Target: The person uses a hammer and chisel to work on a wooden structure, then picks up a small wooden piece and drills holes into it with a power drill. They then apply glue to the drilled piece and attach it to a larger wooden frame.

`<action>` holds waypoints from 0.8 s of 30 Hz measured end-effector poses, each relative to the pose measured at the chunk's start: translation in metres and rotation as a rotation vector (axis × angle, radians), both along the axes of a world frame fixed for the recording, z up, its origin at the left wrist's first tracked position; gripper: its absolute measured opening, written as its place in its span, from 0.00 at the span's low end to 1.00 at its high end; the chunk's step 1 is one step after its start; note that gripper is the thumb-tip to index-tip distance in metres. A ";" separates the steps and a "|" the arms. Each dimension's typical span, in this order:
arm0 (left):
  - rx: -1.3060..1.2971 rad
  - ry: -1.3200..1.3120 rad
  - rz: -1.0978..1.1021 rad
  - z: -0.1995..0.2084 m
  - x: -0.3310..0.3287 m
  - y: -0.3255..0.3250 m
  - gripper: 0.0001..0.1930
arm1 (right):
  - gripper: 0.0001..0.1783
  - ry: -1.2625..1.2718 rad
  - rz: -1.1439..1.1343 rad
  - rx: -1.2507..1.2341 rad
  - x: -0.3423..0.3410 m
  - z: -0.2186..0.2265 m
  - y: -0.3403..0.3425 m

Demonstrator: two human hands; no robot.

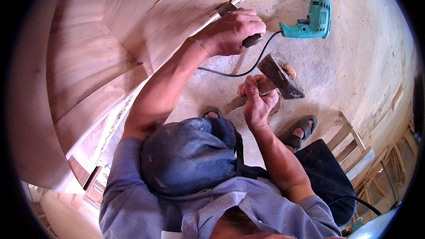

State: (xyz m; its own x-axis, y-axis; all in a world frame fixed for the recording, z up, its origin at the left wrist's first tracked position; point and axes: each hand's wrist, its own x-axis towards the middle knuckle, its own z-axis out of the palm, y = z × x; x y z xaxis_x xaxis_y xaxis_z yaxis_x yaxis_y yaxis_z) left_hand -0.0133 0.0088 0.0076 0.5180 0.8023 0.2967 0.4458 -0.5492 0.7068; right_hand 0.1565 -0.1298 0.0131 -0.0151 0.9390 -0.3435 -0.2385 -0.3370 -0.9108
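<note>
no readable text or numbers, no legible labels or signs

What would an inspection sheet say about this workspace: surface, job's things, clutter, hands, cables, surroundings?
Surface: floor patchy and stained.
Job's things: chisel-like tool at the edge of a large wooden piece; hammer with a dark head.
Clutter: teal drill lying on the floor.
Hands: left hand grips the chisel-like tool; right hand grips the hammer.
Cables: drill cable curves across the floor; another dark cable, lower right.
Surroundings: wooden frame at right.
</note>
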 end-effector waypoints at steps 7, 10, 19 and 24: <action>0.046 -0.036 -0.007 -0.002 -0.001 0.003 0.12 | 0.10 -0.129 0.144 -0.109 -0.005 0.003 0.014; 0.063 0.051 -0.001 -0.004 0.005 0.002 0.10 | 0.10 -0.021 0.034 -0.080 -0.006 -0.003 0.010; 0.097 0.111 0.049 -0.008 0.015 -0.001 0.12 | 0.12 0.067 0.001 -0.230 0.003 -0.015 0.003; 0.132 -0.004 0.127 -0.015 0.018 0.002 0.10 | 0.10 0.035 0.070 -0.257 0.000 -0.019 0.012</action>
State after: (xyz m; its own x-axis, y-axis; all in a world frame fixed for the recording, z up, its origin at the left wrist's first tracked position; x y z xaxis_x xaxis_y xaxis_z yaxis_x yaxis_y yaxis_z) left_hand 0.0051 0.0105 -0.0073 0.4140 0.8149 0.4056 0.5146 -0.5771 0.6342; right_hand 0.1570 -0.1175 -0.0059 -0.0924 0.8173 -0.5687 -0.2363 -0.5728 -0.7849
